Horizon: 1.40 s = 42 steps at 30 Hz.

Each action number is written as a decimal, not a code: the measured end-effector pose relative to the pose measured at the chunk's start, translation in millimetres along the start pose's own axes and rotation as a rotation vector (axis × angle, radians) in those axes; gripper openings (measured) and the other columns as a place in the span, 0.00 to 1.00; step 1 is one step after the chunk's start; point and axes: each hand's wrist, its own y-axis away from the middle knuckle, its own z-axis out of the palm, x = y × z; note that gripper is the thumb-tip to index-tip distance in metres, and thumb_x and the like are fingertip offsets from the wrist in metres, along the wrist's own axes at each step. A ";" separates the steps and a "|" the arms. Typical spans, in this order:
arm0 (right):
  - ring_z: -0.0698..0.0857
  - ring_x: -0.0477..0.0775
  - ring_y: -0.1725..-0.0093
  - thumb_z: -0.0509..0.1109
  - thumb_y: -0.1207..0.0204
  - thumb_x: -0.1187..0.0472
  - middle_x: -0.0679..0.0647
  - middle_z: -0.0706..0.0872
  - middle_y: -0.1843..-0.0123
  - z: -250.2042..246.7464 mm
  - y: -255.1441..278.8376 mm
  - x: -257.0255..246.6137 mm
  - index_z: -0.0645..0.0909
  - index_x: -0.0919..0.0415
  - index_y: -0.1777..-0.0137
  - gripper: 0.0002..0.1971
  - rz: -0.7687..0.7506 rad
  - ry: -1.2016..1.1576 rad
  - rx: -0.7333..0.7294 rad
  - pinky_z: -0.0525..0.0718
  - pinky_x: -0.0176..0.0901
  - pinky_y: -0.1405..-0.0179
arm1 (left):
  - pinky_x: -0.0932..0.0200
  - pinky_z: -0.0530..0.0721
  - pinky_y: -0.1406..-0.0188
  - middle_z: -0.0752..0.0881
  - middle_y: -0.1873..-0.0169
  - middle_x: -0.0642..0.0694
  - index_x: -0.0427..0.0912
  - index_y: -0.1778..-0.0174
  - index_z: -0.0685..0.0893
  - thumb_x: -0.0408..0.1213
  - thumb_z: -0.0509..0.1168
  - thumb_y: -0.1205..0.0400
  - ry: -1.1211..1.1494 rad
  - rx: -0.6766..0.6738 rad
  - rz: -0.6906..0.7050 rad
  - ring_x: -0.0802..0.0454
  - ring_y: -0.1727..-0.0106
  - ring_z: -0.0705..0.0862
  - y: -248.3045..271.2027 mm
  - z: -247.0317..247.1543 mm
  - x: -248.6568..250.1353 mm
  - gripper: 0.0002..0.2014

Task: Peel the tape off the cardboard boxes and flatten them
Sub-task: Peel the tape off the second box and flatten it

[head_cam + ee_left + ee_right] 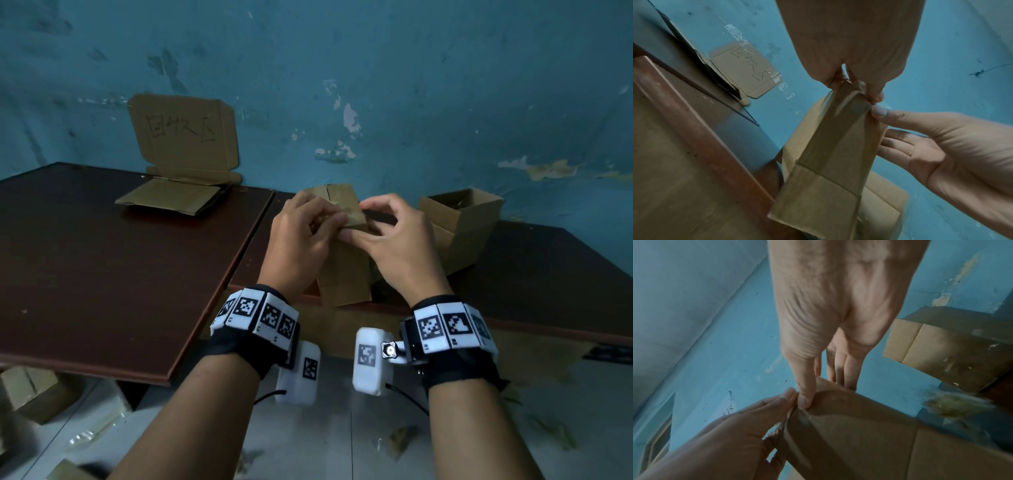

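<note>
The wall [411,68] is blue, and its paint is chipped in spots. Against it stands a dark brown counter [102,257] with a second dark counter [548,274] beside it. The floor [342,428] below is pale and shiny. The light is dim.

Brown cardboard box [344,270] with glossy tape [797,434]; dark reddish-brown table [102,260]; blue, flaking wall [411,85]; white wristbands [260,313] with black-and-white square codes; black scrawl on the sign [185,133].
</note>
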 end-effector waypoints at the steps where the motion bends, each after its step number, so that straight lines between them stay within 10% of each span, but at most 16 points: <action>1: 0.94 0.46 0.41 0.91 0.34 0.65 0.52 0.94 0.42 0.2 0.4 -1.9 0.85 0.57 0.40 0.24 0.000 -0.029 0.011 0.93 0.47 0.40 | 0.66 0.73 0.54 0.79 0.59 0.61 0.41 0.53 0.92 0.39 0.76 0.14 0.010 0.027 -0.008 0.60 0.56 0.80 -0.7 -0.7 -0.1 0.06; 8: 0.94 0.36 0.52 0.89 0.31 0.65 0.47 0.93 0.51 -3.3 4.3 -12.0 0.87 0.63 0.45 0.18 -0.066 -0.049 0.051 0.90 0.31 0.52 | 0.63 0.77 0.53 0.83 0.58 0.56 0.50 0.56 0.87 0.41 0.75 0.13 0.054 0.100 -0.003 0.58 0.54 0.83 0.8 -2.3 6.6 0.07; 35: 0.95 0.48 0.59 0.77 0.21 0.63 0.53 0.96 0.58 -7.1 0.3 1.4 0.94 0.62 0.50 0.05 -0.387 0.400 0.203 0.95 0.54 0.57 | 0.65 0.76 0.56 0.85 0.58 0.51 0.41 0.55 0.89 0.39 0.75 0.13 0.046 0.073 0.054 0.56 0.56 0.84 1.8 3.2 7.2 0.07; 42: 0.94 0.38 0.57 0.84 0.24 0.59 0.49 0.96 0.55 -7.0 2.4 -5.1 0.93 0.58 0.48 0.08 -0.236 0.311 0.110 0.96 0.48 0.55 | 0.46 0.85 0.51 0.86 0.56 0.48 0.40 0.54 0.89 0.38 0.73 0.12 0.121 0.075 0.026 0.49 0.52 0.86 2.4 6.7 4.2 0.07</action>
